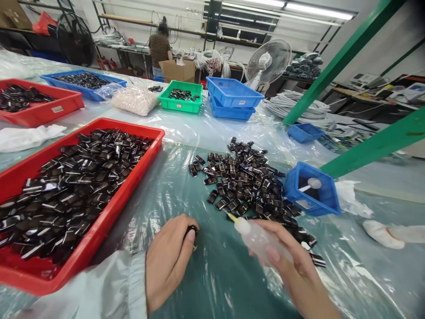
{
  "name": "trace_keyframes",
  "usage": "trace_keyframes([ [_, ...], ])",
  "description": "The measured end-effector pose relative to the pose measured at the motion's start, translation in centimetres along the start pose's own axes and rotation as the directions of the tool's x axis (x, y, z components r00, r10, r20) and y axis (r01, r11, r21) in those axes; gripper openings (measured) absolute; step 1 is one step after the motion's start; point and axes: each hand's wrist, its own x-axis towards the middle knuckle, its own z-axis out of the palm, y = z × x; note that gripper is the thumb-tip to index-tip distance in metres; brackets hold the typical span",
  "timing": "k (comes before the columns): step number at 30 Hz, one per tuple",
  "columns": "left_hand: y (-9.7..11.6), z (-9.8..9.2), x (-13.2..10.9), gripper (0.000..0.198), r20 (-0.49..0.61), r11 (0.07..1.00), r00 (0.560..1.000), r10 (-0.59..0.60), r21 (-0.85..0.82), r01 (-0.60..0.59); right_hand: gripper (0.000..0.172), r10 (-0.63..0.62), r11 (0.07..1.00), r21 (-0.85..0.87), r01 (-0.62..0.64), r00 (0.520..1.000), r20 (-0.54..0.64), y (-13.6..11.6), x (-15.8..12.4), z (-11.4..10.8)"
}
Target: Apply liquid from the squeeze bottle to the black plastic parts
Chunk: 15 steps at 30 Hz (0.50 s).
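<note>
My left hand [170, 257] is closed on a small black part [190, 230], held between thumb and fingers just above the table; most of the part is hidden. In my right hand [292, 261] is a translucent squeeze bottle [262, 239] with a thin yellow-based needle tip, tilted so that the tip points up and to the left. A loose pile of black rectangular parts [245, 181] with silvery stripes spreads just beyond the bottle. To the left, a large red tray [133, 181] holds a heap of similar black parts.
Close right stands a small blue bin [294, 186] with a white spoon-like item inside, beside a green post [375, 144]. Farther back are a green tray [181, 104], stacked blue trays [232, 99] and a bag of pale pieces [136, 99]. A person [161, 48] stands at a far bench.
</note>
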Motion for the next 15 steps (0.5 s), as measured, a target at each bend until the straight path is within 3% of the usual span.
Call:
trace_keyframes([
  [6,-0.4,0.5,-0.4,0.015,-0.055,0.982,0.993,0.102,-0.154,-0.109,0.039,-0.063,0.997,-0.027,0.066,0.992,0.111,0.2,-0.4,0.3],
  [10,-0.2,0.4,-0.8,0.018,-0.04,0.984,0.998,0.05,-0.171,-0.056,0.033,-0.103,0.995,0.006,0.103,0.991,0.08,-0.1,-0.6,0.5],
  [15,0.1,0.5,-1.2,0.025,-0.121,0.988,0.992,0.036,-0.147,-0.054,0.032,-0.109,0.994,-0.009,0.11,0.994,0.03,-0.4,-0.7,0.6],
])
